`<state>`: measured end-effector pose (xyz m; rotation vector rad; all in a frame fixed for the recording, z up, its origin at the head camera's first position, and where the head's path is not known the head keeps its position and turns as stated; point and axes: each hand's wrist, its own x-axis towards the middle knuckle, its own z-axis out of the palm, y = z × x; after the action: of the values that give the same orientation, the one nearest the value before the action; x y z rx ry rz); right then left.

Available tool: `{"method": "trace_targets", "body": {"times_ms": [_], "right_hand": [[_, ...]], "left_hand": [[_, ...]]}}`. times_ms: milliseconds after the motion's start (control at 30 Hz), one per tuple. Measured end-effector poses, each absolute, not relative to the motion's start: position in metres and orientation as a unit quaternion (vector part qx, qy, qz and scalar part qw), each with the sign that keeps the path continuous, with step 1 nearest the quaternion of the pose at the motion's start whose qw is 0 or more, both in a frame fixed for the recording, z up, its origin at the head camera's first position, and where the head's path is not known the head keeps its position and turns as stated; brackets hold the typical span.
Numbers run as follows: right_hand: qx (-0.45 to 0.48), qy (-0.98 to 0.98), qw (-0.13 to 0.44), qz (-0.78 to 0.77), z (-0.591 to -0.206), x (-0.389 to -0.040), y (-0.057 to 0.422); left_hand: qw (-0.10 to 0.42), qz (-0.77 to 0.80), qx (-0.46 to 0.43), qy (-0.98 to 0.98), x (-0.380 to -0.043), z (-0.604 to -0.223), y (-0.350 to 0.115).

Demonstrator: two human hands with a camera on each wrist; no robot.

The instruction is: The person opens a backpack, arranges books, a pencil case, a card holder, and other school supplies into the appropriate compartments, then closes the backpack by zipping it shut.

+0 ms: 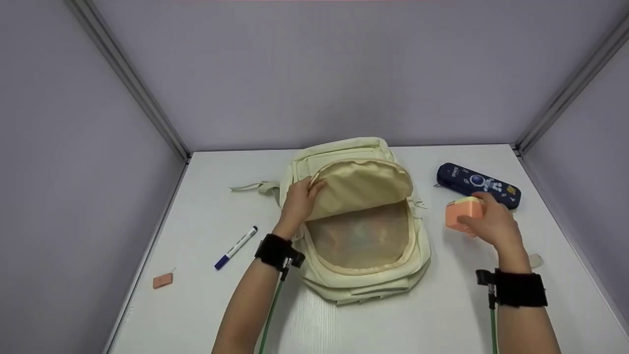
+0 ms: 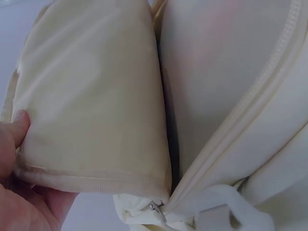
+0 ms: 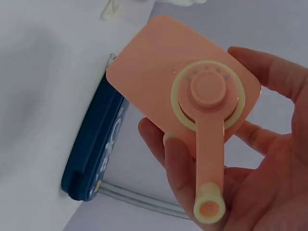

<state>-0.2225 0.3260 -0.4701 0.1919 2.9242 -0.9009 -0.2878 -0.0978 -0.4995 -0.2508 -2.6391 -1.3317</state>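
Observation:
A cream backpack point(image 1: 363, 282) lies on the table, its front pocket unzipped. My left hand point(image 1: 298, 204) pinches the edge of the pocket flap point(image 1: 363, 191) and holds it folded up; in the left wrist view the thumb point(image 2: 20, 126) presses on its lining. Inside the pocket a greyish lining point(image 1: 361, 241) shows. To the right of the bag, my right hand point(image 1: 499, 226) grips an orange crank pencil sharpener point(image 1: 459, 216) above the table. The right wrist view shows its crank handle point(image 3: 210, 149) and yellow ring, with fingers around the body.
A dark blue space-print pencil case point(image 1: 476, 184) lies at the back right, just beyond the right hand. Left of the bag are a white marker with a blue cap point(image 1: 237, 247) and a small brownish-pink block point(image 1: 162, 280). A strap point(image 1: 255, 187) sticks out leftward. Walls enclose the table.

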Motion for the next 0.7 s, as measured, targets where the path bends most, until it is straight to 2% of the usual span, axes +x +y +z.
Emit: {"method": "trace_targets", "body": {"times_ms": [200, 433, 700], "right_hand": [[0.021, 0.935, 0.046, -0.351, -0.468, -0.217, 0.299], [0.015, 0.861, 0.114, -0.496, -0.482, -0.22, 0.262], [0.008, 0.776, 0.159, -0.61, -0.511, -0.227, 0.198]], "left_hand": [[0.121, -0.424, -0.087, -0.893, -0.294, -0.484, -0.093], [0.126, -0.439, -0.05, -0.888, -0.305, -0.47, -0.091], [0.136, -0.442, -0.022, -0.886, -0.31, -0.469, -0.091]]}}
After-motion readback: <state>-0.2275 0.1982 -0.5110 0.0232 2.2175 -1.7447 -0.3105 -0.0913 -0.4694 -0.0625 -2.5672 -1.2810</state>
